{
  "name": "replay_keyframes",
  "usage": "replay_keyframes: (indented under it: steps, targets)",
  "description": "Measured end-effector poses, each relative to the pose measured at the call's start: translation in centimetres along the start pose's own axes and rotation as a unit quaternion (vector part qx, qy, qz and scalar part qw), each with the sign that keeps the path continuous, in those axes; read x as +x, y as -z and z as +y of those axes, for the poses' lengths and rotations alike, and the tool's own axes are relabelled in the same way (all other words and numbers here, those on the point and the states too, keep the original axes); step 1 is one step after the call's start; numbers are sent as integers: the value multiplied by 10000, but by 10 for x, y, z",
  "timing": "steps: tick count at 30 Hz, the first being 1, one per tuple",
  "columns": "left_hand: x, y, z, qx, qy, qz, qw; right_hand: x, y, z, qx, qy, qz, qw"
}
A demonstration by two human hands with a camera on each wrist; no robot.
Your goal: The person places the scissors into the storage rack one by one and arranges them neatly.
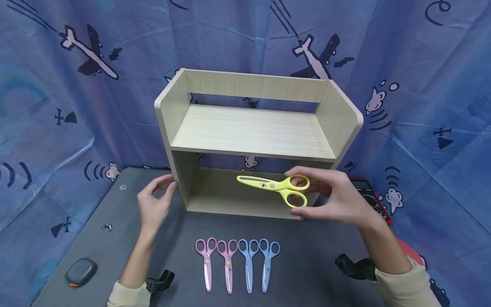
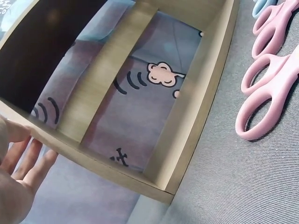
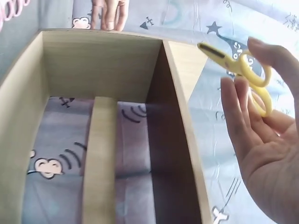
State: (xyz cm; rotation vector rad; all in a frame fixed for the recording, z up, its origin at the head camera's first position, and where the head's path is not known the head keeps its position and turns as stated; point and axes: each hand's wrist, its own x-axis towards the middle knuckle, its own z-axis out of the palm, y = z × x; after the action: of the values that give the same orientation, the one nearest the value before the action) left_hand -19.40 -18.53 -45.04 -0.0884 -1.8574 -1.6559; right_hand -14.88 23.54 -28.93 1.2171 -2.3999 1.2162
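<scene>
A pair of yellow scissors [image 1: 273, 184] hangs in the air before the shelf's lower opening, its blades pointing left. My right hand [image 1: 333, 195] holds it by the handle loops, thumb and fingers on the rings; the right wrist view shows the same scissors [image 3: 236, 65] held there. The pale wooden shelf [image 1: 253, 130] stands at the back of the table with two levels. At its left side panel, my left hand [image 1: 155, 200] touches the front edge with its fingertips; in the left wrist view those fingers [image 2: 39, 170] lie loosely along the panel.
On the dark grey table [image 1: 307, 264], two pink scissors [image 1: 207, 262] and two blue scissors [image 1: 248, 262] lie in a row, handles toward the shelf. A dark rounded device [image 1: 81, 272] lies at left. Behind the right arm is a red-edged multimeter [image 1: 370, 198]. A blue curtain [image 1: 238, 34] hangs behind.
</scene>
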Motion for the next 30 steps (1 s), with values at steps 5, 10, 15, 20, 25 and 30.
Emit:
replay_keyframes:
  steps: [5,10,15,20,25,30]
  targets:
    - [0,0,0,27,23,29,10000,32,2,-7,-142,-260,133,9995]
    - [-1,0,1,75,42,16,10000,63,0,-10,-198,-643,276,9974]
    - [-2,-1,3,62,80,14,9999,93,-6,-12,-231,-812,251,9961]
    - [-1,1,1,94,67,14,9999,119,-13,-10,-166,-1042,238,9941]
    - [-1,1,0,146,87,49,9998,144,-23,-2,-323,-1055,130,9938]
    - [-2,0,0,144,146,36,9998,165,-30,12,-401,-1192,79,9920]
